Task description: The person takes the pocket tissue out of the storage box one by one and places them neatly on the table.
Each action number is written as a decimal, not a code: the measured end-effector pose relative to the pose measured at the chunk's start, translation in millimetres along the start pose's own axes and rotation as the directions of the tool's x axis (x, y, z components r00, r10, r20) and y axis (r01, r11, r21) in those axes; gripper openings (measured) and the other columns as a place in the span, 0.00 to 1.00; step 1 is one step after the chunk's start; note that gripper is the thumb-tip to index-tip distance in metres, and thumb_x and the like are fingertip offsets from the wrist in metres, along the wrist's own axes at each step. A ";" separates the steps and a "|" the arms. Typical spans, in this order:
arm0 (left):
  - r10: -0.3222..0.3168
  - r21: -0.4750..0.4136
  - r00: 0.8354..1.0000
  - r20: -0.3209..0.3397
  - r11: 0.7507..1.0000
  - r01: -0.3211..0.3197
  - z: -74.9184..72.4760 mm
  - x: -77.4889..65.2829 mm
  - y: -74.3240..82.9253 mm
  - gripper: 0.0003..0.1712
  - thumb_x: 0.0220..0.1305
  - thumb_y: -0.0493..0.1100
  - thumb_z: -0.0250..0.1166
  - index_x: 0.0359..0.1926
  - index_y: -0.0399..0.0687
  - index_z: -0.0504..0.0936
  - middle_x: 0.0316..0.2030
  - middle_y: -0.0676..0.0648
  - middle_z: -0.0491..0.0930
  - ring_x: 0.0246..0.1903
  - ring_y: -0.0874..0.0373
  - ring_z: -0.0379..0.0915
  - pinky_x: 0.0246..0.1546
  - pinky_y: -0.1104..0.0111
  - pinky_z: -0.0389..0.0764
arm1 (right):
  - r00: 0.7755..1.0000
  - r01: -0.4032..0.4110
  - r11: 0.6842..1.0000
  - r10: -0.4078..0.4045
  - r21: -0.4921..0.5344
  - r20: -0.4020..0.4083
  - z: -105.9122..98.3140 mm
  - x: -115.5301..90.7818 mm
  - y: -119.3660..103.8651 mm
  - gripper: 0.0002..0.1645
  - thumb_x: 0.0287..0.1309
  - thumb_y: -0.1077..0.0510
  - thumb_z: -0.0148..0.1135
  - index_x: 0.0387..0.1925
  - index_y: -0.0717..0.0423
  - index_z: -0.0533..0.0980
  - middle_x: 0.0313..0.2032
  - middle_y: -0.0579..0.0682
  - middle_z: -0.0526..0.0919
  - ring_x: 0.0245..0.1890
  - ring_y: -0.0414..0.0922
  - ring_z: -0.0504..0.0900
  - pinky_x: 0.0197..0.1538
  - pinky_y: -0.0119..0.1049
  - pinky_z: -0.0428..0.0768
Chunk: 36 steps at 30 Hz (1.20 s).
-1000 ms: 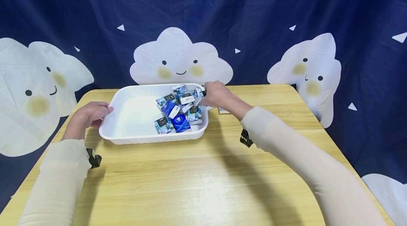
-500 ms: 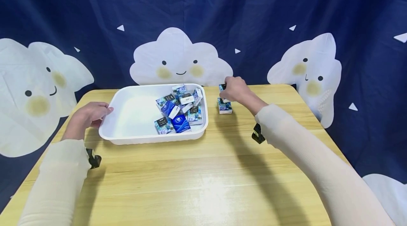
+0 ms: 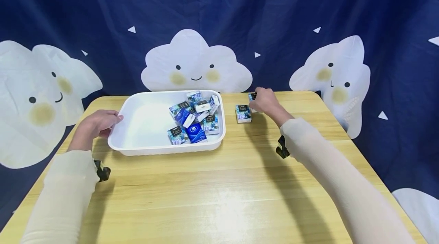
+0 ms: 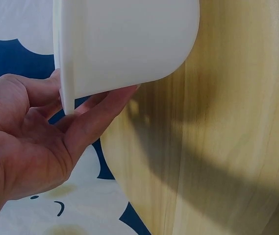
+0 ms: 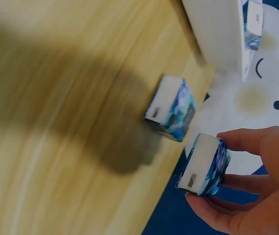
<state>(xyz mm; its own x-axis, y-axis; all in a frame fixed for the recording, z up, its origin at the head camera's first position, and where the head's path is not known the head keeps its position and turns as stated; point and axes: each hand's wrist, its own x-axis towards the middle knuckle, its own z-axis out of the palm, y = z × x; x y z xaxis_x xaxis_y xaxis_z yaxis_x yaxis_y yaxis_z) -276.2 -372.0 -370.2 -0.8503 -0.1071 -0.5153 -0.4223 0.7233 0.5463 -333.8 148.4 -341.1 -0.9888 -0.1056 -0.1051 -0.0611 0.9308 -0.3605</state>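
A white plastic tray (image 3: 144, 122) stands on the table, with several small tissue packs (image 3: 196, 132) in a loose pile at its right end. My left hand (image 3: 99, 122) grips the tray's left rim, the thumb at the edge and the fingers underneath in the left wrist view. Right of the tray, my right hand (image 3: 266, 101) pinches a blue floral tissue pack (image 5: 200, 164) between thumb and fingers. In the head view the hand partly hides that pack. Close to its left, a similar tissue pack (image 3: 243, 114) lies on the table.
The wooden table (image 3: 192, 198) has its far edge just behind the tray and packs. Behind it hangs a dark blue curtain (image 3: 219, 11) with white cloud faces.
My right hand has moved from the tray's right end to the right, carrying a tissue pack past the one on the table. The left hand stays on the tray.
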 end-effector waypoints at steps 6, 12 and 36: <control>0.008 0.003 1.000 -0.007 1.000 -0.008 1.3 0.1 -0.2 0.33 0.81 0.52 0.43 0.74 0.33 0.56 0.62 0.30 0.67 0.49 0.45 0.74 0.37 0.68 0.79 | 1.000 -0.007 1.000 0.007 -0.030 -0.007 11.9 3.5 7.1 0.36 0.61 0.56 0.59 0.68 0.67 0.66 0.59 0.67 0.77 0.55 0.61 0.74 0.58 0.52 0.77; 0.007 -0.001 1.000 0.007 1.000 -0.007 -0.9 -0.2 1.6 0.34 0.81 0.52 0.43 0.75 0.33 0.54 0.64 0.29 0.65 0.51 0.43 0.74 0.36 0.70 0.80 | 1.000 -0.005 1.000 0.004 -0.009 -0.016 19.3 5.6 11.7 0.32 0.60 0.57 0.61 0.63 0.68 0.70 0.52 0.65 0.79 0.47 0.58 0.75 0.51 0.49 0.78; -0.003 -0.024 1.000 0.017 1.000 0.003 0.1 -2.9 2.7 0.32 0.81 0.51 0.42 0.74 0.33 0.56 0.63 0.30 0.64 0.48 0.46 0.74 0.39 0.67 0.80 | 0.999 -0.043 0.999 0.044 -0.015 0.031 35.4 9.7 20.0 0.39 0.62 0.51 0.68 0.66 0.68 0.66 0.59 0.69 0.76 0.63 0.64 0.71 0.64 0.54 0.74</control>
<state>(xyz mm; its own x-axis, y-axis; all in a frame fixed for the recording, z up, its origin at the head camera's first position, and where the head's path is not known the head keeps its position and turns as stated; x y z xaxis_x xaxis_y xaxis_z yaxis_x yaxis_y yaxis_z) -274.8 -369.6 -367.3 -0.8436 -0.0974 -0.5281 -0.4325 0.7061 0.5607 -339.8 153.6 -382.1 -0.9859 -0.0754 -0.1491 -0.0201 0.9395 -0.3420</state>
